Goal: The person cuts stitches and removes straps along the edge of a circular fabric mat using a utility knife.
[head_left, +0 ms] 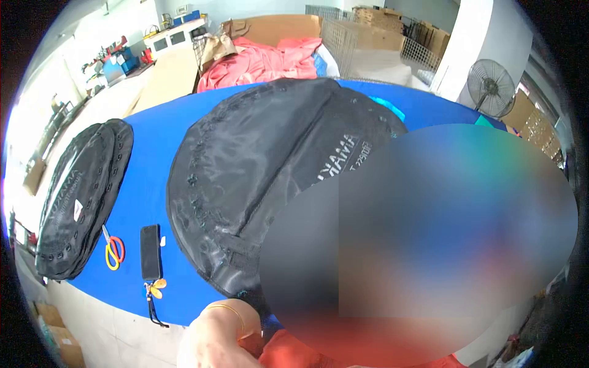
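Note:
A large round black fabric piece [245,153] lies spread out in front of me, with a long seam and white lettering that reads reversed. Along its rim run small dark stitched marks. My left hand [224,334] is at the bottom, beside the near edge of this fabric, with a thin gold bangle [232,311] at the wrist. Its fingers are hidden, so I cannot tell what they hold. A large blurred patch covers the right side, and my right hand does not show. Red clothing [294,349] appears at the bottom.
On the blue table [147,153] lie a stack of black fabric pieces [80,202], scissors [113,248] with red and yellow handles, and a black phone [150,251] with a strap. Beyond stand pink fabric [264,61], wire cages [340,40] and a fan [491,87].

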### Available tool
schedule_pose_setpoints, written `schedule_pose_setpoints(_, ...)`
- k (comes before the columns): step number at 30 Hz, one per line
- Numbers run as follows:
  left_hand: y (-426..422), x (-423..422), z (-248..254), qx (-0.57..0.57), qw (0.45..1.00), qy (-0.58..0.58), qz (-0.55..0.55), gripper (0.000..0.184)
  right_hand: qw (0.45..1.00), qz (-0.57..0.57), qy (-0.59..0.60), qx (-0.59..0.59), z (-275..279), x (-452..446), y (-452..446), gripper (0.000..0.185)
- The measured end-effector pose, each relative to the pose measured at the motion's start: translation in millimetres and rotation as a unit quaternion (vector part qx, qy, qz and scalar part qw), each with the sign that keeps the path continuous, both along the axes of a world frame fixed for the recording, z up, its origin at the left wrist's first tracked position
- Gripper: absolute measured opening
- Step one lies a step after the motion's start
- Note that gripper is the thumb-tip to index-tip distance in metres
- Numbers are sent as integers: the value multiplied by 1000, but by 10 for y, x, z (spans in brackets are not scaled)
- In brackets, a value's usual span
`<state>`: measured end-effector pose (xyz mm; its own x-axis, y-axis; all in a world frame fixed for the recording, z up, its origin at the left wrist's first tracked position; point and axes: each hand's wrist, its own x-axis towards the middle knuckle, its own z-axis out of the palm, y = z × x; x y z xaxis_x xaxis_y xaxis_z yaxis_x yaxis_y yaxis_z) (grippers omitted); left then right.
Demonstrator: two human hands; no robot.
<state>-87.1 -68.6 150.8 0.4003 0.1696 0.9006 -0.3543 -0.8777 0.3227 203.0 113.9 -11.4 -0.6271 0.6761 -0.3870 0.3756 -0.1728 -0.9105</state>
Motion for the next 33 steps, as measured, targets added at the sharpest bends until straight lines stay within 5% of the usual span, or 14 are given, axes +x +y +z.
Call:
schedule_pose_setpoints(12, 0, 99, 110, 5, 979, 123, -163, 17, 1000, 9, 20, 2, -6, 4, 5, 41)
schedule_pose_setpoints(15, -28, 142, 90, 45, 950, 208, -228, 35, 1000, 6, 26, -8, -28, 10, 8, 42)
schedule_pose_setpoints(20, 103, 20, 187, 10, 976, 143, -162, 20, 1000, 7, 26, -8, -10, 0, 2, 42)
schedule_pose_setpoints(30, 52, 70, 197, -37, 983, 90, -156, 26, 1000, 10, 12, 8, -79, 14, 11, 42)
schedule_pose_setpoints(33, -24, -7, 121, -25, 963, 197, -183, 24, 1000, 7, 18, 6, -67, 8, 2, 42)
